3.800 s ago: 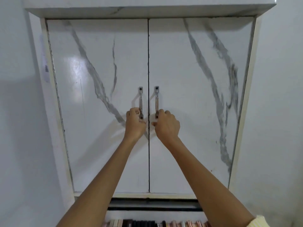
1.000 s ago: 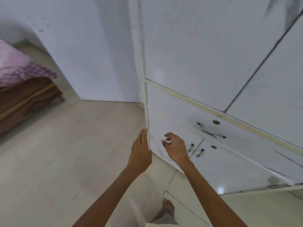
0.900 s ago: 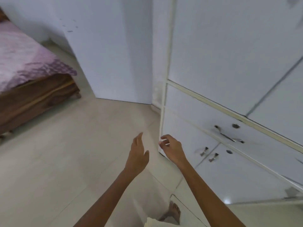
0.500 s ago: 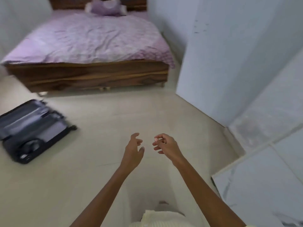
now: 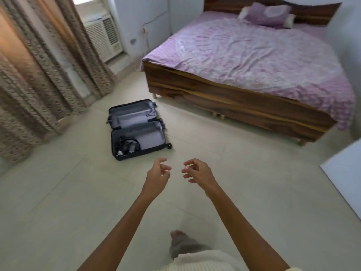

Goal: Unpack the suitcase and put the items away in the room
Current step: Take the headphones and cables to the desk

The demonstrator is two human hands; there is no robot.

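The suitcase (image 5: 132, 116) lies flat on the tiled floor (image 5: 58, 202), opened out like a book, so both halves can be reached from above without holding anything back. The half farther from the person shows only its grey lining. The nearer half has a dark bundle of small things (image 5: 127, 146) pushed into its left corner (cords and some gadget, by the look of it, though the blur makes them hard to name); the rest of that half is bare lining.

Both hands hang in the air on the near side of the suitcase, well apart from it. The left hand (image 5: 157, 178) and the right hand (image 5: 197, 174) are empty, their fingers loosely curled toward each other and holding nothing. A bare foot (image 5: 179, 237) shows below them, nearer still to the person.

Beyond the suitcase to the right stands a wooden bed (image 5: 234, 106) with a purple sheet; beyond it to the left hang patterned curtains (image 5: 39, 75), with a window air conditioner (image 5: 103, 34) behind them.

My guess is that most of the unpacking is done and the bundle is what remains. With both hands free, the likely next step is to walk to the suitcase and bend down for it.
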